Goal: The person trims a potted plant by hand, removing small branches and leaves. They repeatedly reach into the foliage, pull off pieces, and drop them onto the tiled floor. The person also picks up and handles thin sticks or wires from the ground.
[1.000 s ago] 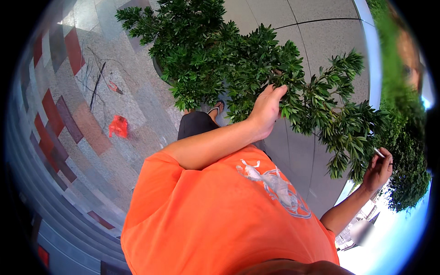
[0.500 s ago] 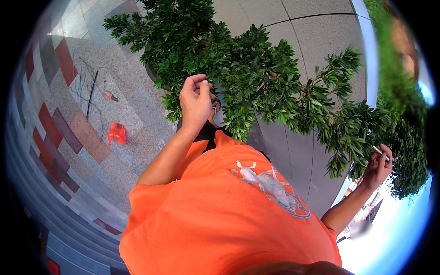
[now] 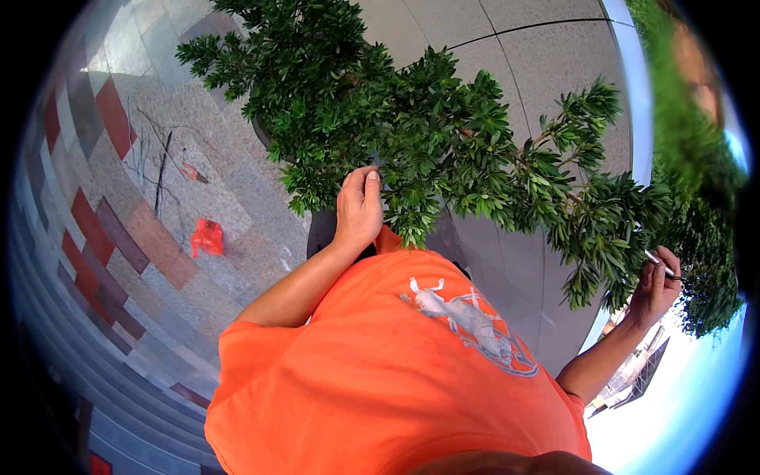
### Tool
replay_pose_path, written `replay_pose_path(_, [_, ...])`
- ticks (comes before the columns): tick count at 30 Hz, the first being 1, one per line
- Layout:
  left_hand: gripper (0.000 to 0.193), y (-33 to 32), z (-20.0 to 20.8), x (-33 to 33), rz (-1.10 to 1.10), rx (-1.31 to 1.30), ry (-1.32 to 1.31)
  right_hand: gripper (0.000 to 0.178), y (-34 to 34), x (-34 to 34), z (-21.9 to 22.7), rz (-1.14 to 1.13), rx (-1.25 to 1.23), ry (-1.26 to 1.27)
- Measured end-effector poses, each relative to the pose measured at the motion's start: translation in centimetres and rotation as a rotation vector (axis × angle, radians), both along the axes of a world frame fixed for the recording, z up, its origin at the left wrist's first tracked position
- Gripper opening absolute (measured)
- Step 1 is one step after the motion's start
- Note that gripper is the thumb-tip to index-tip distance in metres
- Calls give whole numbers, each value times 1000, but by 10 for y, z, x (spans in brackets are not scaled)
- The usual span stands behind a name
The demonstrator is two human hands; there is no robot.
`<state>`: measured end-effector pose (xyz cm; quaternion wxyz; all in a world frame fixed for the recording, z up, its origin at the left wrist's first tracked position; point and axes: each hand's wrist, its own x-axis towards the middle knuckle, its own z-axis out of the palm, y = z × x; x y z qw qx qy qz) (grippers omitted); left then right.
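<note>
Our left hand (image 3: pixel 358 212) curls into the leafy shrub (image 3: pixel 443 150), pinching foliage, while our right hand (image 3: pixel 654 286) grips what looks like a thin tool (image 3: pixel 662 266) at its far branch.

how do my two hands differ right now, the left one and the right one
The left hand rests against the shrub's leaves close to the orange shirt, holding nothing visible; the right hand is stretched far out at the shrub's end, gripping a thin silvery tool. Both are bare and touch foliage.
</note>
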<state>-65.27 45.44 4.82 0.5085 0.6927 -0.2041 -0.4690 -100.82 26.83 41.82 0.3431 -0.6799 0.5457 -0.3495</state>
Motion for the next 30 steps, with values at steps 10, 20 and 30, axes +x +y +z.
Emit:
replay_pose_path(10, [73, -23, 25, -9, 101, -73, 1115, 25, -2, 3, 0, -48, -2, 11])
replay_pose_path(20, [94, -28, -25, -21, -15, -222, 761, 26, -6, 18, 9, -113, 31, 74])
replay_pose_path(30, [80, -10, -32, -7, -70, -262, 747, 23, -7, 9, 19, -30, 189, 117])
